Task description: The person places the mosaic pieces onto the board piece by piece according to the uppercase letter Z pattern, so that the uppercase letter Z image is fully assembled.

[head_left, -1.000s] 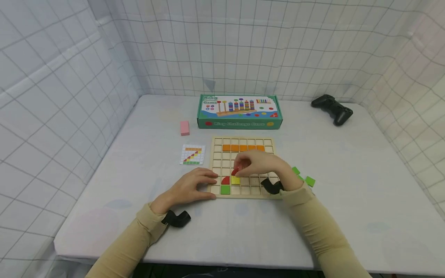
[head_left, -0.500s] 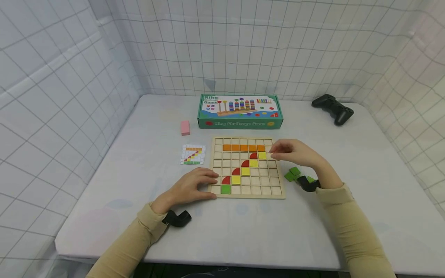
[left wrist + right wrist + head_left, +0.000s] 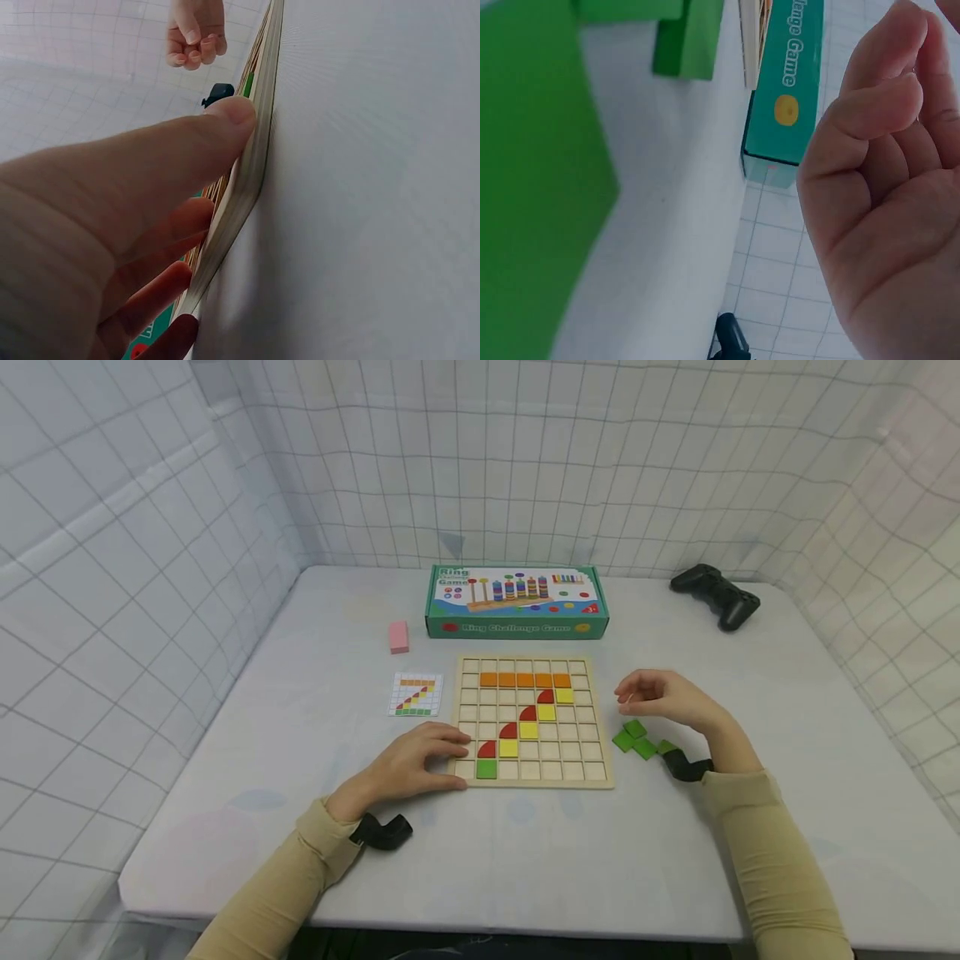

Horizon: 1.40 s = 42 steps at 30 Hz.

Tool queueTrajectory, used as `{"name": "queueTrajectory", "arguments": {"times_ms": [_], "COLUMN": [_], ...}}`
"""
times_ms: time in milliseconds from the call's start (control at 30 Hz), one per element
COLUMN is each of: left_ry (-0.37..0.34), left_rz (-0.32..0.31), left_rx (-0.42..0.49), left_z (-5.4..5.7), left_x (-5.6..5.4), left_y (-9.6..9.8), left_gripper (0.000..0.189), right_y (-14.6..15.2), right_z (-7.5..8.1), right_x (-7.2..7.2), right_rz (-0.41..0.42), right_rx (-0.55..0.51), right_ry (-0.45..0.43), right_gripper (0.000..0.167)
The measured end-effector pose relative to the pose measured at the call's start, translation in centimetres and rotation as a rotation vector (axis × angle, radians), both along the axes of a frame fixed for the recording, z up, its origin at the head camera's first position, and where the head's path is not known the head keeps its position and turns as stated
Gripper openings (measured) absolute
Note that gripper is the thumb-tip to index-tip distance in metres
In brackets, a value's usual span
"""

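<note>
My left hand (image 3: 408, 762) rests against the left edge of a wooden grid board (image 3: 551, 749), its thumb (image 3: 232, 116) on the rim near the front corner. On the board lie a row of orange tiles (image 3: 525, 680), a diagonal of yellow squares (image 3: 528, 730) beside red quarter-round tiles (image 3: 509, 731), and one green square (image 3: 486, 769) at lower left. Right of the board, my right hand (image 3: 673, 697) hovers just beyond several loose green tiles (image 3: 625, 741), fingers loosely curled. The right wrist view shows its palm and fingers (image 3: 877, 112) with nothing visible in them.
A small pattern card (image 3: 416, 694) lies left of the board, and a pink block (image 3: 398, 637) stands behind it. Behind the board is a green game box (image 3: 517, 602). A black game controller (image 3: 717, 596) lies at the back right, near the tiled-pattern cloth walls.
My right hand has moved right from over the board, leaving the red and yellow diagonal in view, to above the loose green tiles. My left hand stays at the board's edge.
</note>
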State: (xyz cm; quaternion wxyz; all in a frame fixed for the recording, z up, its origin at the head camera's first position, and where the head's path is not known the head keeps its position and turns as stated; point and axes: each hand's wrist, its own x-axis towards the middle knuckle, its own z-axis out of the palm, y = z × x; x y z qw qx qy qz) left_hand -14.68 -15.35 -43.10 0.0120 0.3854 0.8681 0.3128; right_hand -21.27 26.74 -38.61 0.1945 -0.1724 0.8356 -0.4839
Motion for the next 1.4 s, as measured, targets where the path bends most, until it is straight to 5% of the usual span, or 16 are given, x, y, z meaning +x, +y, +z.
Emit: {"name": "queueTrajectory", "arguments": {"times_ms": [1400], "left_ry": [-0.015], "left_rz": [0.010], "left_rx": [-0.001], "left_z": [0.1], "left_x": [0.1], "left_y": [0.0], "left_gripper": [0.044], "right_y": [2.5], "right_z": [-2.5], "right_x": [-1.1], "right_rz": [0.074], "right_rx": [0.112], "right_ry": [-0.073], "right_gripper": [0.040]}}
